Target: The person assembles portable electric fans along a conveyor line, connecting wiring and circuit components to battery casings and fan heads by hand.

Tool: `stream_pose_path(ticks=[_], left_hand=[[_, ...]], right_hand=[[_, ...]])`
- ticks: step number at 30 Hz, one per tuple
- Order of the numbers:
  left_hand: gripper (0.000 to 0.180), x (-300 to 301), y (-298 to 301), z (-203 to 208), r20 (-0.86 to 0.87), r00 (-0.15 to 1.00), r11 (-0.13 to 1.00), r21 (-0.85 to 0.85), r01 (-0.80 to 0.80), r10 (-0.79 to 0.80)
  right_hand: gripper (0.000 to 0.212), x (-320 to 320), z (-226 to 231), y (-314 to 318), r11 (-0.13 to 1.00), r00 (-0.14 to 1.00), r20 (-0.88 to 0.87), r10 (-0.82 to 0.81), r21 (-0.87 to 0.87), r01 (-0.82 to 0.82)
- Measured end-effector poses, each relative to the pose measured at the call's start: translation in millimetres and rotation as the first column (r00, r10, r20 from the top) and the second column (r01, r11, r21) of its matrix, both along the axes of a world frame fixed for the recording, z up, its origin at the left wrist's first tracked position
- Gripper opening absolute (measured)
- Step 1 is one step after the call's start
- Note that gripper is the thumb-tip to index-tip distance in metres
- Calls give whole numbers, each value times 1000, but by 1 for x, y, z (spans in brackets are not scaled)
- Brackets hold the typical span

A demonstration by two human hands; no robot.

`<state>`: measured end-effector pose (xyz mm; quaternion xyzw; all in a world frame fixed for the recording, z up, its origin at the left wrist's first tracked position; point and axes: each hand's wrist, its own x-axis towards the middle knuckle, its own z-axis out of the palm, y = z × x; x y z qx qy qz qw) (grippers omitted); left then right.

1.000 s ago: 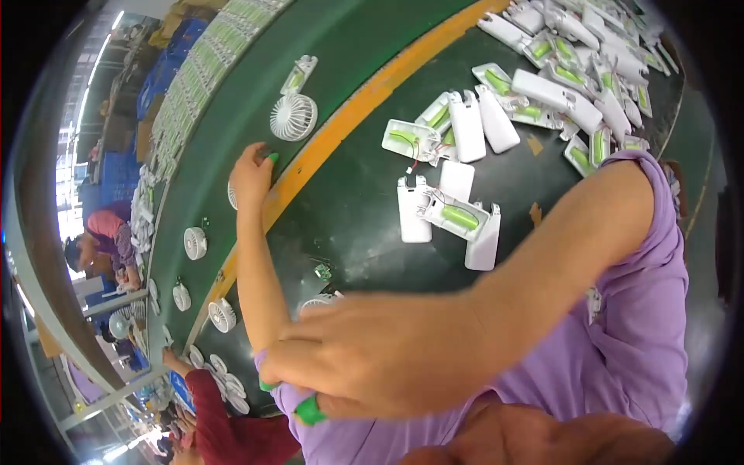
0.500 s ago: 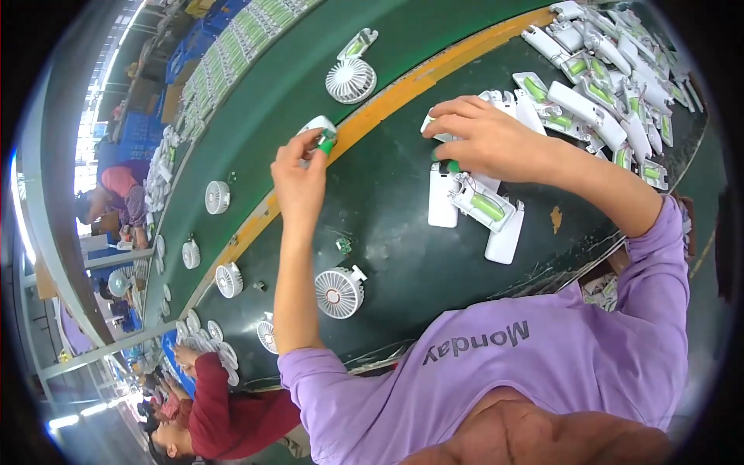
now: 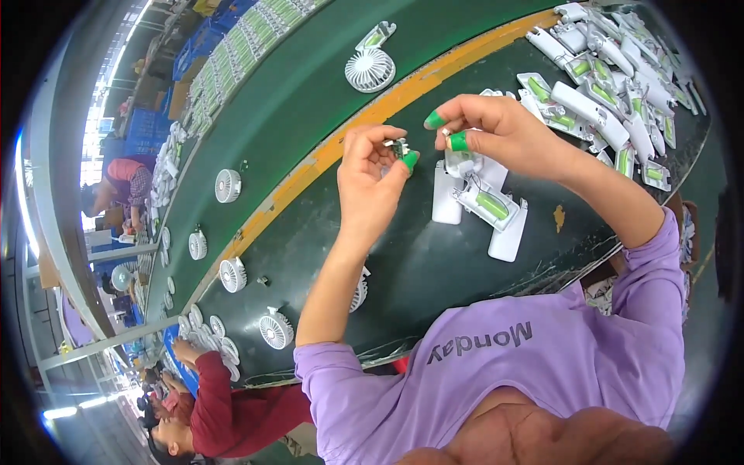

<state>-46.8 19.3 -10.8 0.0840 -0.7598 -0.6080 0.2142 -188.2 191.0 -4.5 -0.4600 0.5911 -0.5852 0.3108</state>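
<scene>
My left hand (image 3: 366,174), green tape on its thumb, is closed on a small green circuit board (image 3: 398,147) above the dark green table. Just right of it, my right hand (image 3: 508,138) has green-taped finger and thumb drawn together. A tiny pale piece shows between them, too small to name. Under the right hand lies a white handle housing (image 3: 463,163), partly covered. Beside it another open housing with a green battery cell (image 3: 491,205) rests across plain white handle shells (image 3: 508,240). A white fan head (image 3: 359,291) is mostly hidden behind my left forearm.
Many white housings with green cells (image 3: 604,93) are heaped at the far right. A yellow strip (image 3: 310,167) divides the table from a green belt (image 3: 287,116) carrying fan heads (image 3: 370,70). More fan heads (image 3: 276,328) stand at the left, near a co-worker's red sleeve (image 3: 217,403).
My left hand has moved right, from the yellow strip toward my right hand, with the circuit board now plainly visible in it. My right hand's fingers have gone from spread to pinched.
</scene>
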Motion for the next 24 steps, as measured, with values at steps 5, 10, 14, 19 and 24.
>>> stream_pose_path(ticks=[5, 10, 14, 19, 24], left_hand=[[27, 5, 8, 3, -18, 995, 985, 141, 98, -96], [26, 8, 18, 10, 24, 996, 963, 260, 72, -81], [21, 9, 16, 6, 1, 995, 966, 239, 101, -104], [18, 13, 21, 9, 12, 992, 975, 188, 123, -127], [18, 16, 24, 9, 16, 987, 972, 178, 154, -160]], right_hand=[[24, -1, -1, 2, 1000, 973, 230, 27, -13, -24], [17, 5, 3, 3, 996, 998, 51, 47, 68, -50], [16, 11, 7, 4, 999, 994, -109, -19, 41, 23], [14, 13, 16, 4, 997, 987, -155, -50, 54, 59], [12, 15, 13, 3, 997, 967, -247, -63, 18, 70]])
